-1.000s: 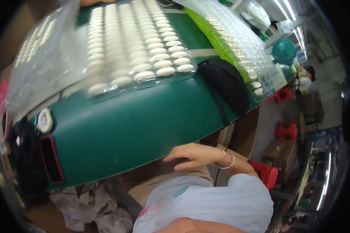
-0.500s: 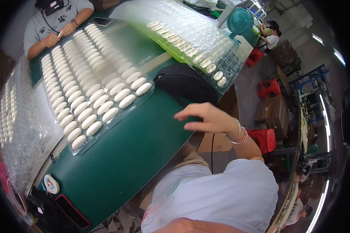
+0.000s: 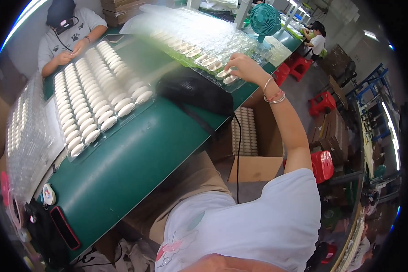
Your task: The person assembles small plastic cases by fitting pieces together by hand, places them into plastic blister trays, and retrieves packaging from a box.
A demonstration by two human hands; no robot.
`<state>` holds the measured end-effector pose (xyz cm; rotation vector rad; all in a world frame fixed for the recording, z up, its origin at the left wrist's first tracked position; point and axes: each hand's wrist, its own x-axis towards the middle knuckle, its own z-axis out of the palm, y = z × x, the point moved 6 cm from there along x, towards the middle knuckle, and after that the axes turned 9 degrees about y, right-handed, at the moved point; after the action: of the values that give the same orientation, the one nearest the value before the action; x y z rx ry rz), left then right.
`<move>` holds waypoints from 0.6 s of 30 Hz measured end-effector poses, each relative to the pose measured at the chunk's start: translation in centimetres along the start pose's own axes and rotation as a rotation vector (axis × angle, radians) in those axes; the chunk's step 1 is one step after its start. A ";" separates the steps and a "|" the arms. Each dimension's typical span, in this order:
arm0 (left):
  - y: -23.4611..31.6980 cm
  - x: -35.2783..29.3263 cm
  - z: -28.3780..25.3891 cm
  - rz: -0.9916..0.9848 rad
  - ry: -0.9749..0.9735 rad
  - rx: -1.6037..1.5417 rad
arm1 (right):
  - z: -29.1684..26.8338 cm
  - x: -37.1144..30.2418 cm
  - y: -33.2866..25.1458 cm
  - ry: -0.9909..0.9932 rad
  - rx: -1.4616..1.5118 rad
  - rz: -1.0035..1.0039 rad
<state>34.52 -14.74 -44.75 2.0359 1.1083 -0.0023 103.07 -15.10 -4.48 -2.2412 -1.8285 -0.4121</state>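
My right hand (image 3: pixel 247 69) reaches over the far right of the green table. Its thumb and fingers are bent together on a white oval shell (image 3: pixel 224 74) near the end of a row. That row of hollow white shells lies in a clear plastic tray (image 3: pixel 240 84). My left hand is out of view. To the left, a second clear tray (image 3: pixel 82 156) holds many smooth white oval pieces (image 3: pixel 108 123) in long rows; a hazy smear blurs part of it.
A black bag (image 3: pixel 195 90) lies between the trays. An open carton (image 3: pixel 256 168) with rows of pale pieces stands below the table edge, a black cable before it. A teal fan (image 3: pixel 264 20) stands behind. Across the table sits a co-worker (image 3: pixel 72 36), hands together. A phone (image 3: pixel 65 228) lies near left.
My right hand has moved away from me, from above the near table edge to the row of shells at the far tray. The view has shifted, and the open carton now shows.
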 end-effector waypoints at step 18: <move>33.2 5.6 -21.5 0.617 0.303 -0.232 | -2.1 1.6 -6.5 -0.085 1.229 0.256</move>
<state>53.87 -6.75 -10.71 2.1226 0.5717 0.7307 96.83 -13.09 -1.99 -1.5196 -1.1915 0.6900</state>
